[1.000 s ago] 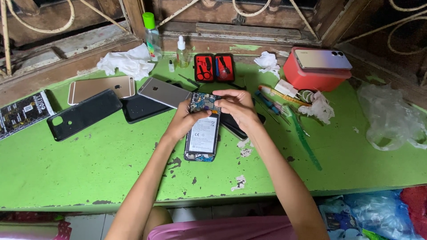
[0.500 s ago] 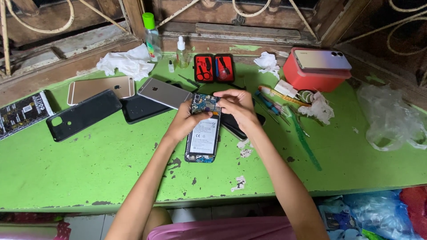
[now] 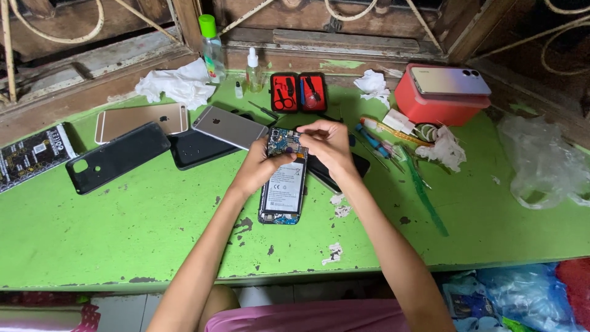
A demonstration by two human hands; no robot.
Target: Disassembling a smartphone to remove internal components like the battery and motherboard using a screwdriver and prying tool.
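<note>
Both hands hold the opened phone on the green surface: left hand grips its left edge, right hand pinches its top.

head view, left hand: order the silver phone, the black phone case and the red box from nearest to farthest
From the left hand:
1. Silver phone, face down just up-left of it.
2. Black phone case, farther left on the green table.
3. Red box, far right at the back, beyond the right hand.

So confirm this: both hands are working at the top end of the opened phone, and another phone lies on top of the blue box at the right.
Not quite: the box is red, not blue, as the head view shows. The phone on it and both hands, left hand and right hand, at the top end of the opened phone, are as stated.
</note>
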